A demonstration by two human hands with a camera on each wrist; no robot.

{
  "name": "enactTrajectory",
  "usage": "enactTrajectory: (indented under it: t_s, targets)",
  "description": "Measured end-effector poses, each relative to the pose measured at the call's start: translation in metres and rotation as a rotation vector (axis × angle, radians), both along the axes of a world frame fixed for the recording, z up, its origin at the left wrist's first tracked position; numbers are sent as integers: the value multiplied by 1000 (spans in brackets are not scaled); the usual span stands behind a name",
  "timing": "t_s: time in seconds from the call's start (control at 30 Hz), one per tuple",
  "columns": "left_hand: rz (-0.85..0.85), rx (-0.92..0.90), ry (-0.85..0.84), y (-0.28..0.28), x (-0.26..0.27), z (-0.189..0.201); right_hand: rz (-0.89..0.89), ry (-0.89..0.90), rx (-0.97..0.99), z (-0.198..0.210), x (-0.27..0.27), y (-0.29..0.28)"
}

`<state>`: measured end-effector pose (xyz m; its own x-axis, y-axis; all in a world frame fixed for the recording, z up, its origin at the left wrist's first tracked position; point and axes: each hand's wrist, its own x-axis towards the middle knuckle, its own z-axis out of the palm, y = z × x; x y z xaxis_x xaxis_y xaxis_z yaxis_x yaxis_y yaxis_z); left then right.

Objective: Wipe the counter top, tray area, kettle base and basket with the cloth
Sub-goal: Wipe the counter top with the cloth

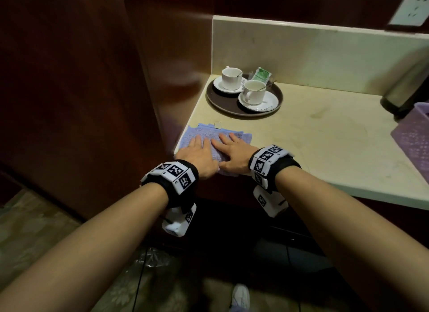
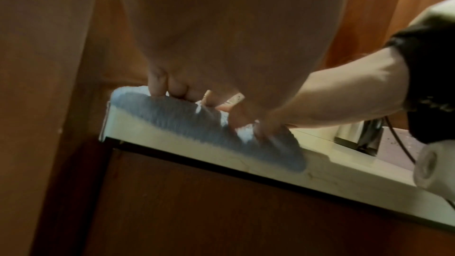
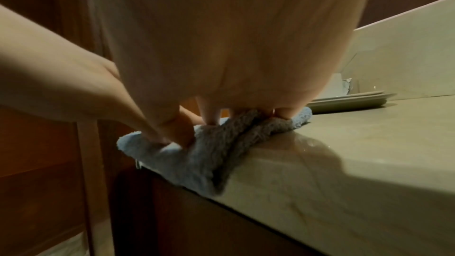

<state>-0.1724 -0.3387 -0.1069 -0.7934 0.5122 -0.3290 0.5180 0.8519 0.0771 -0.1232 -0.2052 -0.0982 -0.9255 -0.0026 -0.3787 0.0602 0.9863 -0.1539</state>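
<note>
A light blue cloth (image 1: 209, 135) (image 2: 197, 122) (image 3: 197, 159) lies flat at the near left corner of the cream counter top (image 1: 325, 144), its near edge hanging over the front. My left hand (image 1: 197, 149) and right hand (image 1: 229, 144) both press flat on the cloth with straight fingers, side by side. A round brown tray (image 1: 222, 102) behind the cloth carries two white cups on saucers and a green sachet. A steel kettle (image 1: 404, 91) stands at the far right, and a purple basket (image 1: 415, 135) sits in front of it.
A dark wooden panel (image 1: 81, 91) rises directly left of the counter corner. A cream backsplash (image 1: 325, 51) runs behind the counter, with a wall socket (image 1: 411, 7) above. Dark cabinet fronts (image 2: 221, 211) lie below the counter edge.
</note>
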Motion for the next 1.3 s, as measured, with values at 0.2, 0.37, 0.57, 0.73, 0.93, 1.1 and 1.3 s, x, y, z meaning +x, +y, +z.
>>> enactTrajectory:
  t_s: [0.2, 0.37, 0.57, 0.73, 0.93, 1.1, 1.3]
  targets:
    - [-84, 71, 188, -1, 15, 5, -43, -10, -53, 3, 19, 6]
    - [-227, 73, 381, 9, 27, -2, -71, 40, -95, -3, 44, 21]
    - [-268, 106, 407, 29, 39, -4, -93, 107, -136, 2, 67, 40]
    - [-367, 305, 401, 36, 38, -18, -126, 112, -152, -4, 79, 53]
    - [-512, 274, 195, 46, 41, -38, -151, 151, -178, -3, 99, 72]
    - [-481, 289, 104, 61, 45, -31, -213, 117, -173, 4, 102, 77]
    - [-488, 267, 161, 66, 64, -30, -165, 49, 107, 8, 99, 61]
